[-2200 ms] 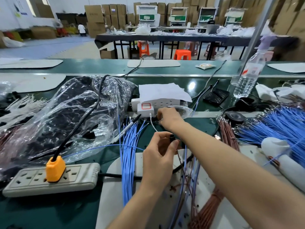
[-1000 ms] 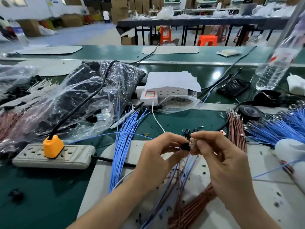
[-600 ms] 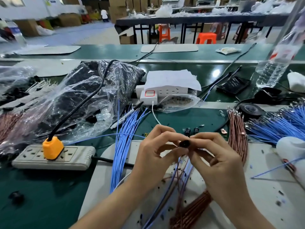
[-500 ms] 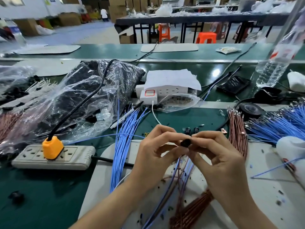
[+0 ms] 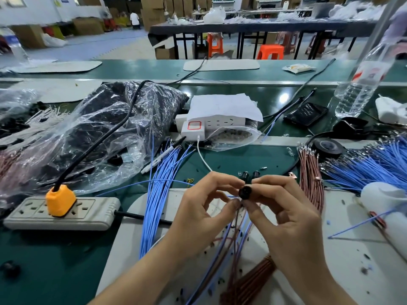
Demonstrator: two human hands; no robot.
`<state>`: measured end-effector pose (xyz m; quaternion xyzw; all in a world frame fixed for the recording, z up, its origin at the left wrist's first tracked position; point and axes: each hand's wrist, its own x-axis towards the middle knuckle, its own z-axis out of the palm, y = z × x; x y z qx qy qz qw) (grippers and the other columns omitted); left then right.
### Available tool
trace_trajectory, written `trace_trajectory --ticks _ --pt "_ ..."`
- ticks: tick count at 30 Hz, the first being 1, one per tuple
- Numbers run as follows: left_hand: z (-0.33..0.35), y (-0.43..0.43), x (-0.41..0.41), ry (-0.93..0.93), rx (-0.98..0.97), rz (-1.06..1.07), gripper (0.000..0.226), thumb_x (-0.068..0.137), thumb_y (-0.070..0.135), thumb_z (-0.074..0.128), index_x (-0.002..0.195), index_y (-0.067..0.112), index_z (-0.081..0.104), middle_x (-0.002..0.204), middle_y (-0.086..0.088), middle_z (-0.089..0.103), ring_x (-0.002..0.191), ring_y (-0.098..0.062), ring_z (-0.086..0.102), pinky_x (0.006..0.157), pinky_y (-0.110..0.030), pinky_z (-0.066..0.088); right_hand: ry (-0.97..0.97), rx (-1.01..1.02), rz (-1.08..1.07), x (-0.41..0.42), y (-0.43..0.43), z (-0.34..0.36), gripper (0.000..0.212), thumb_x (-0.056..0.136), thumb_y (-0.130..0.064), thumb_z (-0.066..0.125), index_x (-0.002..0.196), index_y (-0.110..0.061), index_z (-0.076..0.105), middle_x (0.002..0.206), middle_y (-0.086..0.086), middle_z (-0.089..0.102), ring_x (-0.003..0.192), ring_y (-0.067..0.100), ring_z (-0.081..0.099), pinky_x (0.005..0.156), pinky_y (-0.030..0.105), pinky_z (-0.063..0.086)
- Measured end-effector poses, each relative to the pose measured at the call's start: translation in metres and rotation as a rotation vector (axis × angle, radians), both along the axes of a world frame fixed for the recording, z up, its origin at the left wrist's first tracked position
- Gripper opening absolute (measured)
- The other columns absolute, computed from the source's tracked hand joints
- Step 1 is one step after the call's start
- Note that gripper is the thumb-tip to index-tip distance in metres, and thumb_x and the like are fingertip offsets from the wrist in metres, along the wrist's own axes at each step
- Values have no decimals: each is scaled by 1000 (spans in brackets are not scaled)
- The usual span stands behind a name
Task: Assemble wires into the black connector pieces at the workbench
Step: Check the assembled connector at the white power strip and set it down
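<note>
A small round black connector piece (image 5: pixel 245 191) is held above the white mat (image 5: pixel 343 245), pinched between the fingertips of my left hand (image 5: pixel 206 208) and my right hand (image 5: pixel 286 216). Blue and brown wires (image 5: pixel 236 232) hang down from under the connector between both hands. Two more black connector pieces (image 5: pixel 250 175) stand on the green bench just behind my fingers. A bundle of loose blue wires (image 5: pixel 158 194) lies left of my left hand. A brown wire bundle (image 5: pixel 309 172) lies to the right.
A grey power strip (image 5: pixel 88 213) with an orange plug (image 5: pixel 59 202) sits at left. Behind it lies a plastic bag of black parts (image 5: pixel 99 133). A white power strip (image 5: pixel 218 123), a tape roll (image 5: pixel 327 147), a water bottle (image 5: pixel 361 84) and more blue wires (image 5: pixel 374 164) stand farther back and right.
My right hand came back from the white power strip to meet my left hand. Both hands now pinch the black connector together; over the last half second they barely shifted.
</note>
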<state>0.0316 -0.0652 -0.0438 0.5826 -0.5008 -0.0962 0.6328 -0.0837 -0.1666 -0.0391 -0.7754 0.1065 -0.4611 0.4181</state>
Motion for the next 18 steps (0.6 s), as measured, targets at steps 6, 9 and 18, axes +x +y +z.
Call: trace_trajectory --ticks 6,9,18 --pt "-1 -1 -2 -3 -33 24 10 83 11 64 92 16 64 99 -1 60 86 -23 63 76 -38 54 -16 -5 -11 0 4 1 20 76 -17 72 96 -21 69 101 -3 59 87 17 66 76 33 57" --pt "-1 -1 -2 -21 -28 30 7 83 12 65 89 16 65 97 0 61 84 -20 63 73 -34 53 -17 6 -5 -1 4 2 21 76 -23 73 96 -19 70 101 -3 59 88 17 66 76 34 56" --pt "-1 0 -5 -93 1 109 10 84 20 63 92 16 69 94 9 64 83 -15 65 70 -40 54 -56 -42 0 -3 6 3 22 78 -13 71 99 -18 68 102 2 60 91 18 65 77 33 56"
